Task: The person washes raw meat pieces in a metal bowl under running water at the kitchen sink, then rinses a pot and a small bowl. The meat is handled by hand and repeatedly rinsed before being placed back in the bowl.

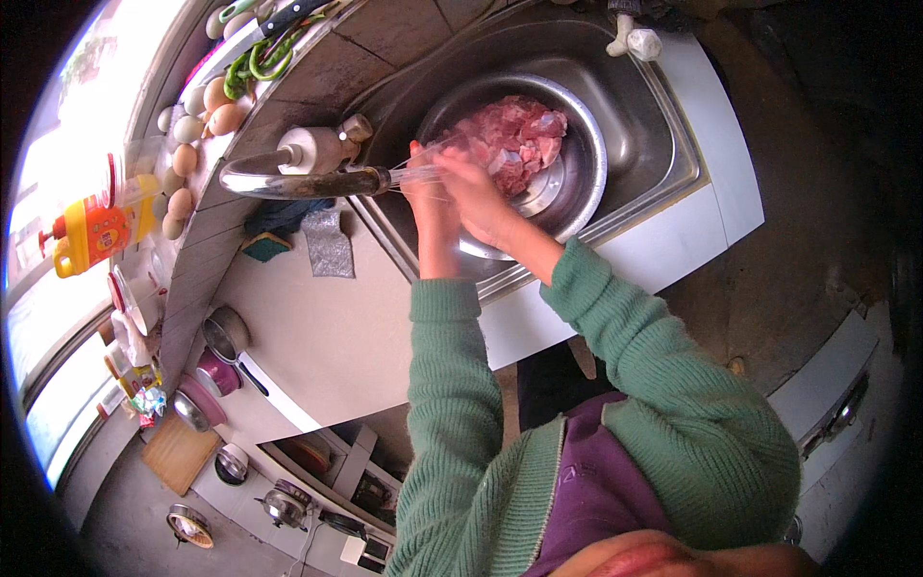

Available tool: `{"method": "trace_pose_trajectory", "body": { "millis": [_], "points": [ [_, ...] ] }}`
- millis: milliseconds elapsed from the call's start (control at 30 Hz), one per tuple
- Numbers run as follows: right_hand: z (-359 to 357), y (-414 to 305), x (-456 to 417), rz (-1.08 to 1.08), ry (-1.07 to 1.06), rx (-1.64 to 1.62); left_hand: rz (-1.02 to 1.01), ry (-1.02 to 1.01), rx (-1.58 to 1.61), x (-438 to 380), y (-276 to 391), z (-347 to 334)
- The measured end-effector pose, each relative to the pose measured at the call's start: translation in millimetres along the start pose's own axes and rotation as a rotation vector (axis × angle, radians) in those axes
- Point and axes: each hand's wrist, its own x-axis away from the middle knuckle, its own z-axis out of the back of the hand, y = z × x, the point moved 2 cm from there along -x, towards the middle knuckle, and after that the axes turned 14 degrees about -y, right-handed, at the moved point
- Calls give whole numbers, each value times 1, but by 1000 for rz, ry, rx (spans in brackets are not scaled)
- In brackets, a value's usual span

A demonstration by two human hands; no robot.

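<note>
Water runs from the curved metal faucet (pixel 310 182) onto my two hands, held close together over the near-left rim of a steel basin (pixel 597 155). My left hand (pixel 430 189) is under the stream, its fingers partly hidden by water and blur. Beside it on the right, my right hand (pixel 476 193) reaches up with its fingers towards the stream. Whether either hand grips anything cannot be told. Pieces of raw red meat (pixel 515 137) lie in the basin, just beyond my fingers. The basin stands inside the stainless steel sink (pixel 634 108).
Left of the sink, a green scouring sponge (pixel 267 247) and a grey cloth (pixel 328 243) lie on the counter. Eggs (pixel 225 119), green peppers (pixel 270 61) and a black-handled knife (pixel 285 18) line the windowsill. A saucepan (pixel 227 333) stands at the lower left.
</note>
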Motion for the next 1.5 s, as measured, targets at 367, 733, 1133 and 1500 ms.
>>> {"method": "trace_pose_trajectory", "body": {
  "millis": [367, 733, 1133, 1500],
  "points": [
    [80, -74, 69, 157, 127, 1233, 18, 257, 223, 16, -4, -13],
    [123, -107, 99, 65, 341, 1839, 156, 296, -384, 90, -61, 45],
    [119, -72, 72, 71, 58, 1750, -32, 224, -738, 94, -61, 57],
    [110, -53, 9, 49, -274, 1842, 14, 411, -976, 108, -59, 34]
  ]
}}
